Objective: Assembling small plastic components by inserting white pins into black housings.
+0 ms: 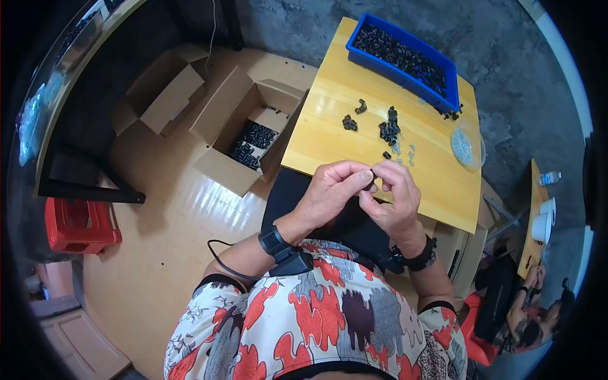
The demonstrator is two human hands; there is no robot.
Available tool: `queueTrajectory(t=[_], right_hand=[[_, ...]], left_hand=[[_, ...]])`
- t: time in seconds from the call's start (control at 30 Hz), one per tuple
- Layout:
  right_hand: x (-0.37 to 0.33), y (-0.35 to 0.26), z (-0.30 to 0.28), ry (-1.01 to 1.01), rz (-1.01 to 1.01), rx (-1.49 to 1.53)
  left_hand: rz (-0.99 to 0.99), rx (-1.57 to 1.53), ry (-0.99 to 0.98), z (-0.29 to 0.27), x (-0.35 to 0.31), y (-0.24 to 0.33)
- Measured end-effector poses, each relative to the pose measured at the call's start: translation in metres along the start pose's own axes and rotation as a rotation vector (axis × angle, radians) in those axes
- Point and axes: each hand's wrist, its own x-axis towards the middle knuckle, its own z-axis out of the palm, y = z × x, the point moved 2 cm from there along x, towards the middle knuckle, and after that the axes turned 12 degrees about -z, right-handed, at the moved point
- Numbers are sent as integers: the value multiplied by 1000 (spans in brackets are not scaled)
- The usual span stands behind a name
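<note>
though pinched, small black part [372, 170] obscured

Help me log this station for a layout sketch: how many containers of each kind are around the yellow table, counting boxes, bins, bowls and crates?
Open cardboard boxes on the floor: 2, one with black parts and one beside it
Blue plastic bin of black parts on the table: 1
Clear bowl on the table: 1
Red crate on the floor: 1
Total: 5
</note>
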Motion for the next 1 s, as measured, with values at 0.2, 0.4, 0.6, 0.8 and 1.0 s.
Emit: queueTrajectory(t=[0.2, 0.4, 0.6, 0.8, 1.0], right_hand=[[0, -3, -3, 52, 110, 54], [-6, -2, -3, 34, 69, 29], [-8, -1, -3, 81, 41, 53], [-8, 2, -5, 16, 6, 107], [-8, 0, -2, 63, 15, 142]], left_hand=[[-119, -174, -91, 1, -8, 11], [-61, -3, -129, 8, -11, 17], [-90, -50, -114, 8, -9, 15], [-69, 98, -144, 8, -10, 19], [-88, -7, -60, 11, -9, 12]])
